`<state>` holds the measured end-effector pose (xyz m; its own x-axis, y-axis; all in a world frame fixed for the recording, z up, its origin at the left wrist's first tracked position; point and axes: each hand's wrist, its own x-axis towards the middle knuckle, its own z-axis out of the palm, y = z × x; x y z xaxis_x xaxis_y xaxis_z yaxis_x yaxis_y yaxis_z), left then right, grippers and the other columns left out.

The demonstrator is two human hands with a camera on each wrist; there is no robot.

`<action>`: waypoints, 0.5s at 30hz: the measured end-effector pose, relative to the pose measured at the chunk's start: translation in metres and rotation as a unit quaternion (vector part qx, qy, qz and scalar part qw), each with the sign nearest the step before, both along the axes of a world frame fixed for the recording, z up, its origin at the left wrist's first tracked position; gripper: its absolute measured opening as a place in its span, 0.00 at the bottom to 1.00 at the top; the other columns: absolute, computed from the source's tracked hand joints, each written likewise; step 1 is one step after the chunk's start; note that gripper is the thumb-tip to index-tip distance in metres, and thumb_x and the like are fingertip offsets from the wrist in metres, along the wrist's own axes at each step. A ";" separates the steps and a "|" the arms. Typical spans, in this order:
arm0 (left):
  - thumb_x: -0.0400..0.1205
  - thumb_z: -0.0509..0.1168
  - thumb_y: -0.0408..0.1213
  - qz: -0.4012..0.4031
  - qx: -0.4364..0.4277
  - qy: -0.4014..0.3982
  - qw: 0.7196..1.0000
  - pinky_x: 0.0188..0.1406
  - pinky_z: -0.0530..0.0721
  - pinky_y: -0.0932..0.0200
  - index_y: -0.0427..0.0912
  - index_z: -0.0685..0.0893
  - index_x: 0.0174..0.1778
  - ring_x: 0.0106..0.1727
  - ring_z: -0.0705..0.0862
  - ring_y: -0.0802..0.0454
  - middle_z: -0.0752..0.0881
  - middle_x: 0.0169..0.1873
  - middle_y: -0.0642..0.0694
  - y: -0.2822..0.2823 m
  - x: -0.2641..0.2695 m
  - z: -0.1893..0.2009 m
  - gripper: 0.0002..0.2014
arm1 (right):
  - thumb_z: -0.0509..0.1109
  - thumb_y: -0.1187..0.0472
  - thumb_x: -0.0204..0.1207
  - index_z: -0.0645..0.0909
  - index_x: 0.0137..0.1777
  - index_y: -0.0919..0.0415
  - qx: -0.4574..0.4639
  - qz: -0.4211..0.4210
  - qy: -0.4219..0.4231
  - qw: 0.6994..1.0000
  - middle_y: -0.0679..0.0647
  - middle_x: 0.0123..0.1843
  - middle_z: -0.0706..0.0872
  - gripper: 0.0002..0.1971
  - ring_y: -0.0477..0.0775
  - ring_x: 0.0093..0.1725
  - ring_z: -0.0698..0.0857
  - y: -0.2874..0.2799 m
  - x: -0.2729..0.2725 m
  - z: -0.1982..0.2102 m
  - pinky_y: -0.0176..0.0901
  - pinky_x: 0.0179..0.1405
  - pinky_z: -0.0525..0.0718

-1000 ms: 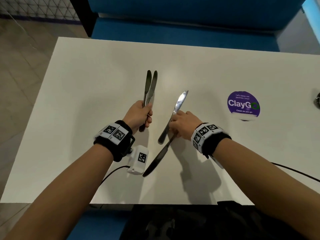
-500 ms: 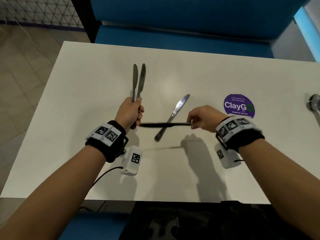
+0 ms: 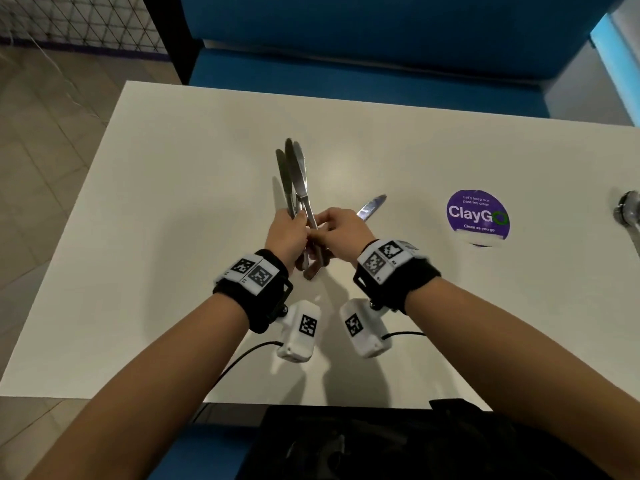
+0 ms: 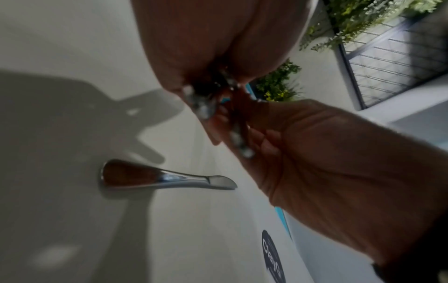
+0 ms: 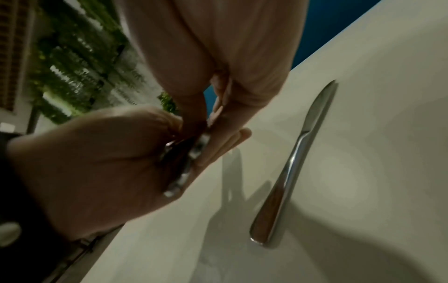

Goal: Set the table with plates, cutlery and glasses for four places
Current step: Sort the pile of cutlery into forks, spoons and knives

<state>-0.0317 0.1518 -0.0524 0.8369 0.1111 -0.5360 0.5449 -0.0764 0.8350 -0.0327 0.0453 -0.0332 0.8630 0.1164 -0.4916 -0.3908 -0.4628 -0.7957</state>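
Observation:
Three table knives [image 3: 294, 174] stand bunched with their blades up and away from me over the white table [image 3: 173, 237]. My left hand [image 3: 287, 233] grips their handles. My right hand [image 3: 337, 228] meets it from the right and pinches the handle of the rightmost knife against the bunch. In the left wrist view the handle ends [image 4: 201, 103] poke out under my left palm, and the right hand [image 4: 339, 172] holds one handle [image 4: 240, 137]. A fourth knife [image 3: 372, 206] lies flat on the table under my hands, seen whole in the right wrist view [image 5: 290, 162].
A round purple ClayGo sticker [image 3: 478, 216] is on the table to the right. A metal fitting [image 3: 628, 211] sits at the table's right edge. A blue bench [image 3: 346, 64] runs along the far side; tiled floor [image 3: 52, 168] lies to the left.
My right hand lifted one of the two knives off the table, swung it across and brought it to the two in my left hand. The other knife stayed put.

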 end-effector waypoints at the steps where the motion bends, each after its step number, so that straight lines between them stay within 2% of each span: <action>1: 0.87 0.52 0.40 -0.004 0.008 -0.002 1.000 0.21 0.71 0.60 0.34 0.76 0.54 0.28 0.76 0.50 0.80 0.37 0.40 0.001 0.000 -0.001 0.13 | 0.74 0.58 0.73 0.78 0.39 0.57 -0.036 0.013 -0.012 0.999 0.57 0.40 0.87 0.08 0.59 0.46 0.89 0.004 0.001 0.000 0.56 0.54 0.87; 3: 0.88 0.52 0.41 -0.011 0.006 -0.008 1.000 0.21 0.70 0.61 0.36 0.76 0.52 0.27 0.76 0.52 0.79 0.34 0.45 0.004 0.001 -0.003 0.13 | 0.73 0.56 0.74 0.77 0.34 0.57 -0.087 0.038 -0.031 0.995 0.55 0.38 0.85 0.11 0.58 0.44 0.87 0.006 0.005 -0.002 0.47 0.50 0.87; 4: 0.88 0.52 0.42 -0.015 0.000 -0.010 1.000 0.22 0.72 0.61 0.36 0.77 0.53 0.28 0.77 0.52 0.80 0.35 0.45 0.005 0.001 -0.003 0.13 | 0.71 0.56 0.76 0.77 0.34 0.57 -0.105 0.052 -0.043 0.992 0.53 0.35 0.83 0.11 0.55 0.41 0.85 0.007 0.006 -0.001 0.37 0.43 0.85; 6: 0.88 0.54 0.40 -0.014 -0.026 -0.014 0.999 0.30 0.80 0.60 0.36 0.76 0.53 0.34 0.81 0.50 0.82 0.39 0.44 0.009 0.002 -0.004 0.11 | 0.69 0.56 0.78 0.81 0.35 0.58 -0.124 0.067 -0.048 0.989 0.49 0.29 0.80 0.11 0.48 0.33 0.81 0.008 0.009 -0.001 0.19 0.26 0.74; 7: 0.88 0.54 0.38 -0.010 -0.043 -0.015 0.999 0.36 0.83 0.57 0.36 0.76 0.51 0.37 0.82 0.49 0.82 0.39 0.42 0.010 0.003 -0.003 0.10 | 0.68 0.55 0.79 0.84 0.38 0.61 -0.123 0.065 -0.036 0.990 0.49 0.29 0.81 0.11 0.45 0.30 0.81 0.007 0.010 -0.002 0.17 0.24 0.73; 8: 0.88 0.53 0.37 -0.005 -0.058 -0.014 0.998 0.40 0.85 0.53 0.36 0.75 0.49 0.37 0.83 0.48 0.82 0.39 0.42 0.012 0.005 -0.003 0.09 | 0.68 0.55 0.79 0.85 0.41 0.63 -0.116 0.058 -0.020 0.991 0.50 0.30 0.84 0.12 0.45 0.30 0.84 0.007 0.011 -0.003 0.18 0.27 0.77; 10: 0.89 0.51 0.36 0.010 -0.080 -0.002 0.997 0.42 0.88 0.49 0.36 0.71 0.51 0.35 0.84 0.47 0.80 0.37 0.43 0.016 0.010 -0.002 0.07 | 0.69 0.47 0.77 0.85 0.37 0.64 -0.169 0.047 0.008 0.984 0.55 0.33 0.89 0.19 0.52 0.34 0.89 0.003 0.016 -0.010 0.37 0.39 0.88; 11: 0.89 0.51 0.37 0.014 -0.079 0.006 0.997 0.44 0.88 0.47 0.37 0.70 0.50 0.34 0.84 0.46 0.78 0.36 0.43 0.019 0.012 -0.003 0.07 | 0.68 0.41 0.75 0.82 0.32 0.63 -0.229 0.054 0.025 0.972 0.56 0.32 0.88 0.23 0.55 0.34 0.88 0.001 0.019 -0.012 0.43 0.39 0.87; 13: 0.89 0.51 0.39 0.006 -0.059 0.015 0.998 0.46 0.87 0.44 0.40 0.68 0.43 0.31 0.84 0.44 0.77 0.34 0.43 0.025 0.016 -0.006 0.10 | 0.66 0.32 0.70 0.75 0.28 0.61 -0.320 0.060 0.069 0.943 0.54 0.27 0.82 0.30 0.54 0.30 0.82 -0.001 0.023 -0.014 0.41 0.29 0.78; 15: 0.89 0.51 0.40 -0.015 -0.037 0.016 0.999 0.37 0.89 0.50 0.38 0.69 0.44 0.27 0.83 0.47 0.78 0.33 0.41 0.029 0.018 -0.008 0.11 | 0.67 0.33 0.71 0.72 0.28 0.61 -0.346 0.061 0.095 0.931 0.52 0.26 0.77 0.29 0.51 0.26 0.77 -0.003 0.024 -0.017 0.39 0.23 0.71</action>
